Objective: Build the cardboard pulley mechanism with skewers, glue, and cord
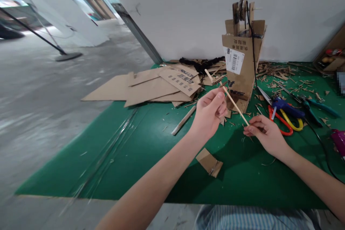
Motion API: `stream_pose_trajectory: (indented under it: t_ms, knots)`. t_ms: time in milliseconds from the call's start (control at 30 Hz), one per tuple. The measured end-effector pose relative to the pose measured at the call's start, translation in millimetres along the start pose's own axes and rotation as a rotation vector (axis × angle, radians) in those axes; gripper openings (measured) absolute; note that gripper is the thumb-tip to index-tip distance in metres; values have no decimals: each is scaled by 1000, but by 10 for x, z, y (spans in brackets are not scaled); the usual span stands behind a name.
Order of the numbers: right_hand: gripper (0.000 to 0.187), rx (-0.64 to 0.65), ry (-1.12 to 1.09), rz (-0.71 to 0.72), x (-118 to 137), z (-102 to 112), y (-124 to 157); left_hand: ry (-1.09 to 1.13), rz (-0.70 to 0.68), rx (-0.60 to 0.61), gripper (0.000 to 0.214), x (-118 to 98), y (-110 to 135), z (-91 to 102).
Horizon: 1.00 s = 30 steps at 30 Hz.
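Thin wooden stick (pixel 236 105) slants down from left hand (pixel 208 113) to right hand (pixel 266 136), before the cardboard tower (pixel 245 73), right fingers clamped on its lower end, left ones bunched near the top, grip unclear.

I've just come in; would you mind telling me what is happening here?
The right hand holds the lower end of a stick over a green table. The left hand is by its upper end, its grip unclear. Behind stands a cardboard tower, with cardboard sheets to its left.
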State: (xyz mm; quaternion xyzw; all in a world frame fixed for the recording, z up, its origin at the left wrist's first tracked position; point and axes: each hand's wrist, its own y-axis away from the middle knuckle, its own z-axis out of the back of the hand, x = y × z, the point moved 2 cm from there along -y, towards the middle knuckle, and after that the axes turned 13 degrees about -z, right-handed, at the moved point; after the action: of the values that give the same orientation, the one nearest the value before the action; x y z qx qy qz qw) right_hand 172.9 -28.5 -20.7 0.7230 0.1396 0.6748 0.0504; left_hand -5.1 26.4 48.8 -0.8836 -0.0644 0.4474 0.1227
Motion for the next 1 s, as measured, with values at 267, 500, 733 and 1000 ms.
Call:
stream_pose_trajectory:
  t_ms: [267,500,733,1000]
  knots:
    - [38,16,47,9,-17,-14,-9,57,24,-53,27,16,-7,25]
    - [37,39,76,15,-72,-3,-33,39,30,-16,26,13,-2,17]
    - [37,67,142,24,-123,-1,-59,-24,52,48,24,22,38,-11]
    - [26,-19,214,143,139,60,72,-214,-16,19,17,28,4,-61]
